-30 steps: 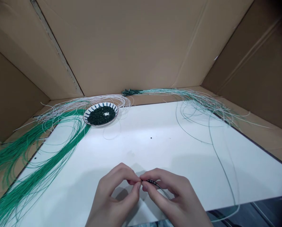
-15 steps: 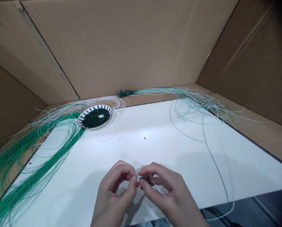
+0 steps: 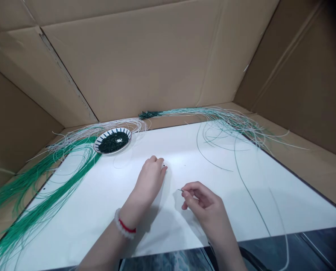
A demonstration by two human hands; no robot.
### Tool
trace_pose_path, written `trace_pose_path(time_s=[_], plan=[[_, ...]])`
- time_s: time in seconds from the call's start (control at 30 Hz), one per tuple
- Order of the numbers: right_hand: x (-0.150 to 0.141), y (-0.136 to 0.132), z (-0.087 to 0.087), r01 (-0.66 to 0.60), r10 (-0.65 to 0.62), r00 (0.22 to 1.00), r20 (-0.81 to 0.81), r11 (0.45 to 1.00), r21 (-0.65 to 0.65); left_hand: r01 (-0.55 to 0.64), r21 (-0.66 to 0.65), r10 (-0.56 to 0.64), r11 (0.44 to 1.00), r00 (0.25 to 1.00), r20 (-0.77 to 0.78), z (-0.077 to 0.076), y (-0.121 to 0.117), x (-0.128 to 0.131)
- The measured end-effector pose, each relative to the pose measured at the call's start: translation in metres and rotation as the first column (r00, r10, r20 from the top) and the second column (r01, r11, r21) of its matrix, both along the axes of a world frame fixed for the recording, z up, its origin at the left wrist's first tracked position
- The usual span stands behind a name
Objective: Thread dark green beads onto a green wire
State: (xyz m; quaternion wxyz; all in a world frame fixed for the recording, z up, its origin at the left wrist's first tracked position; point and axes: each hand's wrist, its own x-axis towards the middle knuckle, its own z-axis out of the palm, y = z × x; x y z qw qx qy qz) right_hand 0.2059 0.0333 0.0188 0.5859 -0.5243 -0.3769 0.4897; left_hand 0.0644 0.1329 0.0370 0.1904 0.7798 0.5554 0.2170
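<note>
My left hand (image 3: 149, 178) reaches over the white board, its thumb and forefinger apart on either side of a single small dark bead (image 3: 163, 165). Whether the fingertips touch the bead cannot be made out. A red band and a pale bracelet circle the left wrist. Nearer to me, my right hand (image 3: 203, 201) pinches a thin cord (image 3: 180, 190) between thumb and forefinger, with the cord's tip pointing left. The dark beads threaded on that cord are hidden by the fingers.
A striped-rim plate (image 3: 125, 131) of dark beads stands at the back left. Green strands (image 3: 63, 188) and white strands (image 3: 128, 123) lie around it. A bundle of beaded strands (image 3: 190, 111) runs along the back. Cardboard walls (image 3: 145, 64) enclose the white board (image 3: 213, 158).
My left hand has let go of the cord and moved forward to the loose bead. My right hand has shifted slightly up and right, still pinching the cord.
</note>
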Motion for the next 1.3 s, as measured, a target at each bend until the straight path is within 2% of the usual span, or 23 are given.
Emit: trace_pose_path(time_s=[0.13,0.27,0.4,0.47,0.5,0.57,0.63,0.7,0.77,0.93,1.13,1.3], plan=[[0.001,0.002,-0.004,-0.027,0.027,0.999,-0.029,1.000,-0.007,0.012,0.015,-0.012,1.000,0.999,0.034,-0.008,0.007,0.005],[0.004,0.004,-0.007,-0.017,0.017,0.999,-0.045,1.000,-0.002,0.021,-0.055,-0.011,0.998,0.982,0.186,0.000,0.003,-0.004],[0.000,0.002,-0.003,-0.011,0.013,0.999,-0.042,0.998,0.055,0.083,-0.211,0.013,0.974,0.910,0.415,0.017,-0.019,-0.019],[-0.008,0.001,0.001,-0.035,0.039,0.998,-0.044,0.995,0.089,0.095,-0.263,0.063,0.960,0.842,0.535,0.021,-0.037,-0.028],[-0.013,0.000,0.004,-0.054,0.059,0.997,-0.046,0.994,0.100,0.079,-0.295,0.127,0.952,0.775,0.619,0.021,-0.046,-0.032],[-0.025,-0.002,0.009,-0.107,0.112,0.993,-0.041,0.988,0.108,0.034,-0.391,0.316,0.920,0.529,0.788,0.016,-0.061,-0.039],[-0.038,-0.004,0.013,-0.155,0.157,0.987,-0.013,0.982,0.108,0.023,-0.485,0.460,0.874,0.281,0.842,0.009,-0.073,-0.045],[-0.051,-0.005,0.016,-0.182,0.179,0.983,0.043,0.976,0.116,0.042,-0.537,0.525,0.843,0.151,0.837,0.003,-0.081,-0.050],[-0.060,-0.004,0.018,-0.169,0.153,0.982,0.114,0.975,0.142,0.062,-0.565,0.560,0.823,0.079,0.825,0.001,-0.086,-0.056],[-0.074,-0.001,0.017,-0.206,0.139,0.955,0.260,0.946,0.249,0.074,-0.570,0.571,0.818,0.007,0.821,0.002,-0.088,-0.066],[-0.084,-0.003,0.017,-0.168,0.091,0.966,0.241,0.933,0.319,0.091,-0.560,0.565,0.824,-0.056,0.823,0.002,-0.088,-0.069],[-0.089,-0.006,0.022,-0.156,0.062,0.962,0.266,0.925,0.347,0.064,-0.602,0.605,0.796,-0.114,0.788,0.008,-0.093,-0.065]])
